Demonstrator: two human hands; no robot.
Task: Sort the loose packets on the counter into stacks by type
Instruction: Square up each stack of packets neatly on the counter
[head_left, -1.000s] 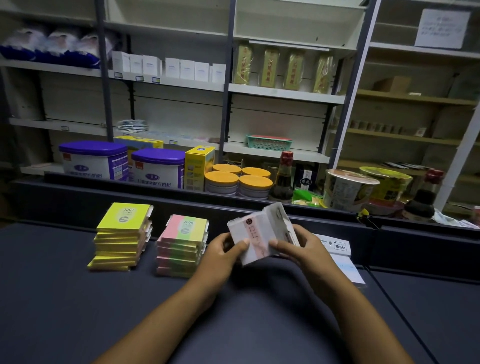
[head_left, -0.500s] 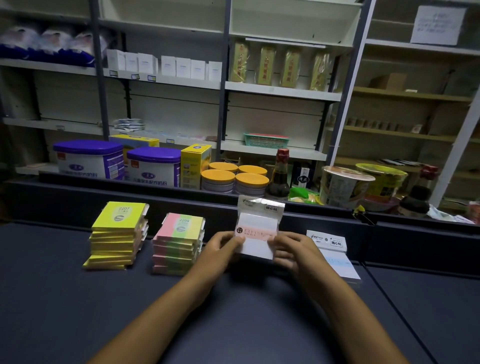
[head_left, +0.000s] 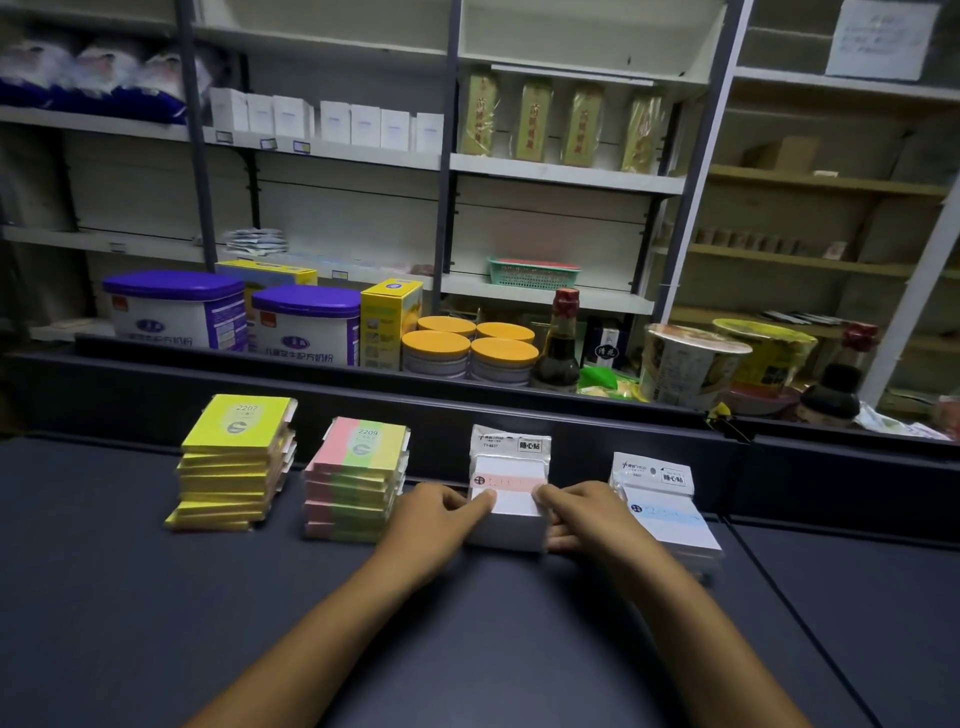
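Centrally, hand-held pink-banded packet stack

Dark counter bears four packet stacks in a row.

We are in a small retail shop, looking across a dark checkout counter toward the stock. White metal shelving with price tags on its edges fills the back wall, carrying a row of plain white boxes and cellophane-wrapped packs. Just behind the counter's raised ledge we see goods set out for sale: purple-lidded milk powder tins, orange-lidded jars, a dark sauce bottle and instant noodle bowls. Wooden shelves stand at right, under a paper notice on the wall. On the counter, packets sit in stacks.
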